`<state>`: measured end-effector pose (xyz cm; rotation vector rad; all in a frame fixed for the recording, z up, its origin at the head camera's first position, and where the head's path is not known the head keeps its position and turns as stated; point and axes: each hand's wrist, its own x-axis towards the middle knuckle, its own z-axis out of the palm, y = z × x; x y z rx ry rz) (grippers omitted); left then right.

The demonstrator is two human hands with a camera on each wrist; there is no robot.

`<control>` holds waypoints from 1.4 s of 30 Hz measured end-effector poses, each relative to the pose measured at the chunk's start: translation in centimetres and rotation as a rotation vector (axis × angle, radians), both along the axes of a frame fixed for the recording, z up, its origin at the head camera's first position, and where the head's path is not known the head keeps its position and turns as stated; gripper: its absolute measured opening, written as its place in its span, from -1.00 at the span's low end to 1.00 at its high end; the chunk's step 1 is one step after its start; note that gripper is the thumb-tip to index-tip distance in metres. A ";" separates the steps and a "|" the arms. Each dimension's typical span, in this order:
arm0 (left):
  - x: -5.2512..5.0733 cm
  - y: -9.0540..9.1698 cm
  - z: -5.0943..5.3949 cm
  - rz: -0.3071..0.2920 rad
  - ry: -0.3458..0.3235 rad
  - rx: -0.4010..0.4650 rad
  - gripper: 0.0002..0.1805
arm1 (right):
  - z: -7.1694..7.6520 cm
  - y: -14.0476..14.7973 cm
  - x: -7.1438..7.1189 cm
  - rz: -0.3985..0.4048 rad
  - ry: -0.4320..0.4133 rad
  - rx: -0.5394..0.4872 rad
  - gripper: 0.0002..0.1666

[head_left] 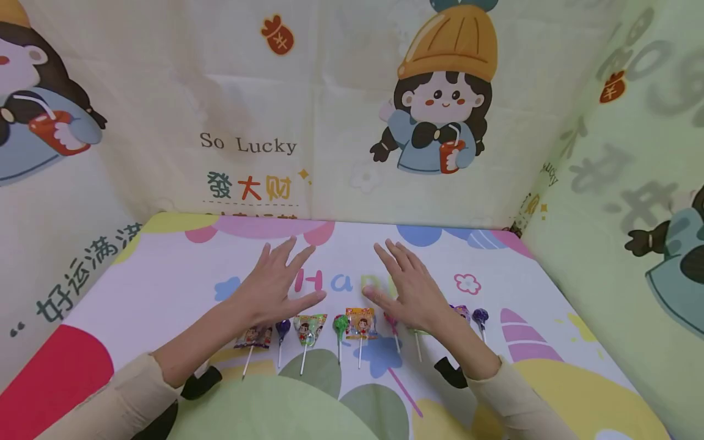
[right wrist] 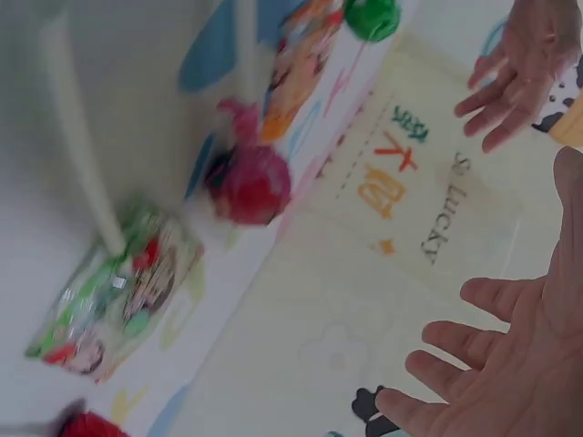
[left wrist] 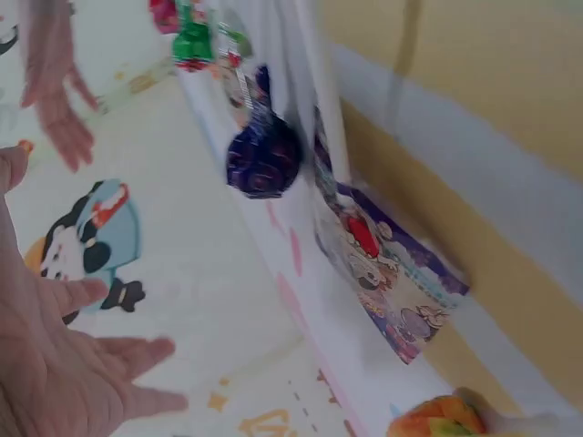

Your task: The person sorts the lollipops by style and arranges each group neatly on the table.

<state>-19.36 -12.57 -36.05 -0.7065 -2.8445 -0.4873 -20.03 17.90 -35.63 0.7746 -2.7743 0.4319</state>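
A row of several wrapped lollipops lies on the table, sticks toward me. Above the left part of the row my left hand (head_left: 277, 281) spreads its fingers and holds nothing. Nearest to it are a lollipop in a purple-edged flat wrapper (head_left: 255, 337) and a round dark purple lollipop (head_left: 283, 329). In the middle lie a green-wrapped flat lollipop (head_left: 309, 329), a round green lollipop (head_left: 340, 324) and an orange flat lollipop (head_left: 361, 322). My right hand (head_left: 409, 287), also empty with fingers extended, partly covers a round pink lollipop (right wrist: 250, 185) and another green-wrapped flat lollipop (right wrist: 127, 296).
Right of the right arm lie a purple-wrapped lollipop (head_left: 461, 311) and a round dark lollipop (head_left: 480, 316). An orange-and-green lollipop (left wrist: 442, 417) shows in the left wrist view. The printed tablecloth (head_left: 264, 403) meets printed cloth walls (head_left: 341, 110) at the back and sides.
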 end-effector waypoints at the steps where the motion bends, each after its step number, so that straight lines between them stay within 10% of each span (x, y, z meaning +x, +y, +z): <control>1: 0.3 -0.2 0.1 -0.003 -0.021 0.030 0.03 | 0.1 -0.2 0.3 0.010 -0.013 -0.026 0.03; 10: 3.5 -3.3 0.8 -0.101 -0.109 0.187 -0.12 | 0.2 -2.1 3.1 0.097 -0.148 -0.185 -0.04; 20: 5.8 -6.6 -0.7 -0.134 -0.219 0.208 -0.18 | -0.6 -4.0 4.5 0.204 -0.304 -0.258 -0.09; 31: 5.8 -8.1 -1.9 -0.128 -0.306 0.174 -0.17 | -2.1 -6.2 4.2 0.356 -0.327 -0.238 -0.20; 42: 4.2 -9.2 -2.0 -0.159 -0.355 0.137 -0.15 | -2.9 -8.0 3.3 0.346 -0.415 -0.202 -0.25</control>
